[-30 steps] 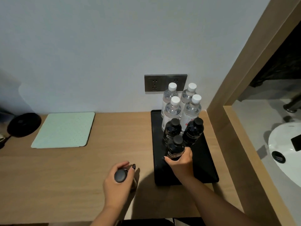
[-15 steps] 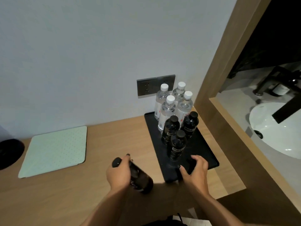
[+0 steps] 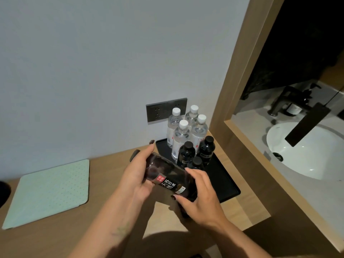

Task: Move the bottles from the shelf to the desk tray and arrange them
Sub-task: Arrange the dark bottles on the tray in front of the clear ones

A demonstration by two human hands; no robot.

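Observation:
A dark bottle (image 3: 168, 176) with a black label lies nearly on its side in the air, just left of the black tray (image 3: 226, 180) on the wooden desk. My left hand (image 3: 137, 175) grips its upper half near the cap. My right hand (image 3: 197, 198) holds its bottom end with curled fingers. On the tray stand several clear water bottles (image 3: 181, 138) with white caps at the back. Three small dark bottles (image 3: 205, 149) stand in front of them, the nearest partly hidden behind the held bottle.
A pale green mat (image 3: 49, 192) lies on the desk (image 3: 55, 237) at the left. A grey wall socket (image 3: 162, 110) sits behind the tray. A wooden frame (image 3: 240, 75) at the right borders an opening onto a white sink (image 3: 305, 151) with a black tap.
My left hand lifted the dark bottle up and right towards the tray, tipping it over. My right hand left the tray's front and took hold of the bottle's bottom end.

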